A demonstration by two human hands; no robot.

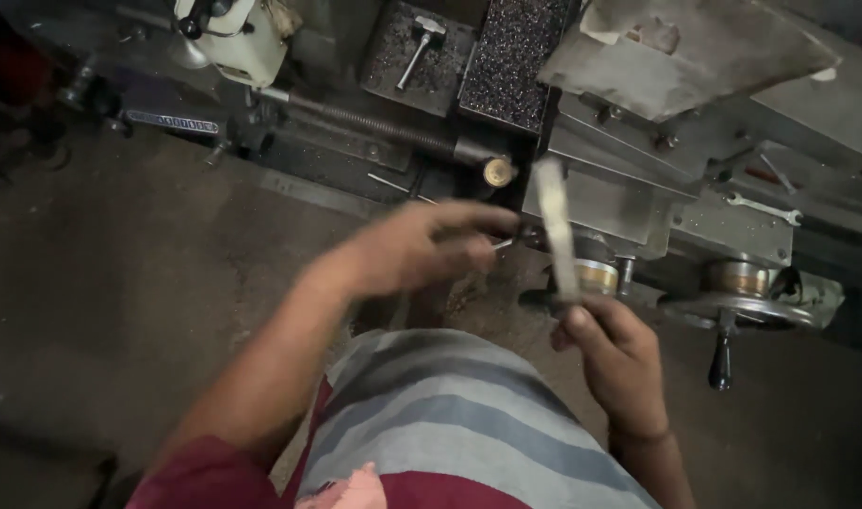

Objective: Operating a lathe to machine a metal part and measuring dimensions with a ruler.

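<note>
The person stands before a lathe (629, 188), and all places here are told from its handwheel (732, 306). The right hand (615, 353) is just left of the handwheel, and its fingers are closed around the lower end of a flat metal bar (555, 231). The bar stands almost upright, probably so that its long face is easy to reach. The left hand (422, 247) is farther left of the handwheel, reaching toward the bar. Its fingers are drawn together, and a thin bright piece shows at their tips, but it is too blurred to tell what it is. A spanner (764, 207) lies on the machine above the handwheel, and a hammer-like tool (417, 49) rests in a tray far up-left.
</note>
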